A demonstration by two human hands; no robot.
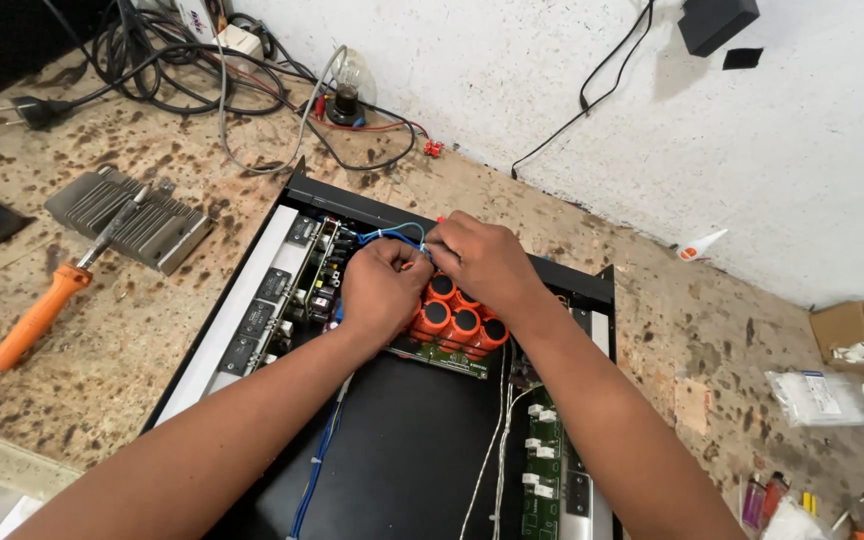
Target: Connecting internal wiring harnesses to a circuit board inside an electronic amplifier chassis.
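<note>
An open black electronics chassis [572, 280] lies on the stained workbench. Inside it a green circuit board [442, 355] carries several orange cylindrical capacitors [457, 320]. My left hand [380, 288] and my right hand [482, 258] meet just above the capacitors, both with fingers pinched around thin blue wires [387, 235] and something small and red. What exactly each fingertip grips is hidden by the hands. A long aluminium heat sink strip [242, 300] with several black transistors runs along the chassis's left side.
An orange-handled soldering iron [37, 315] rests against a grey finned heat sink [132, 218] at the left. Tangled black cables [172, 60] and a light bulb [347, 85] sit at the back. A cardboard box [847, 330], plastic bags and small parts lie at the right by the white wall.
</note>
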